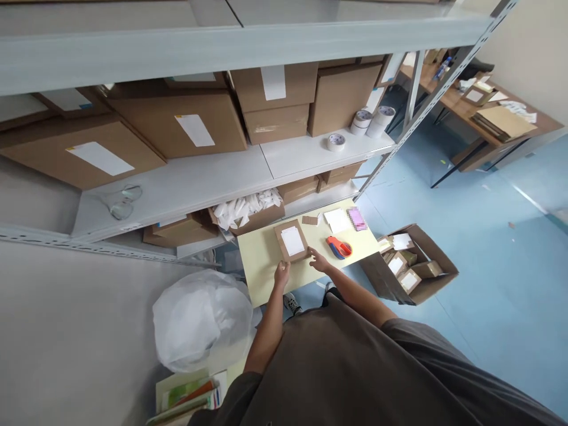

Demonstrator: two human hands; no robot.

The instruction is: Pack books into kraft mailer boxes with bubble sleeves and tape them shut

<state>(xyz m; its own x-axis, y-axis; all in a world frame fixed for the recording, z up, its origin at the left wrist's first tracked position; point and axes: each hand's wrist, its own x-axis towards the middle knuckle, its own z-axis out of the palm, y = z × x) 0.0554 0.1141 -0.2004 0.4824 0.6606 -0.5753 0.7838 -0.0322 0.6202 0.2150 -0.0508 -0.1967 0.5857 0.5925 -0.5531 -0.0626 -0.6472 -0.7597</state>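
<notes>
Label (293, 241) was on pkg (298, 257), sealing unclear; L hand (281, 274) grip curled, couldn't tell if holding; R hand (318, 260) loosely open.

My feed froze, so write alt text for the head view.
The person's left hand and right hand are at the near corners of a labelled brown package on a yellow table. To its right lie a red-and-blue tool, white paper and a pink item; shelves of cartons stand behind, an open carton on the floor at right.
</notes>
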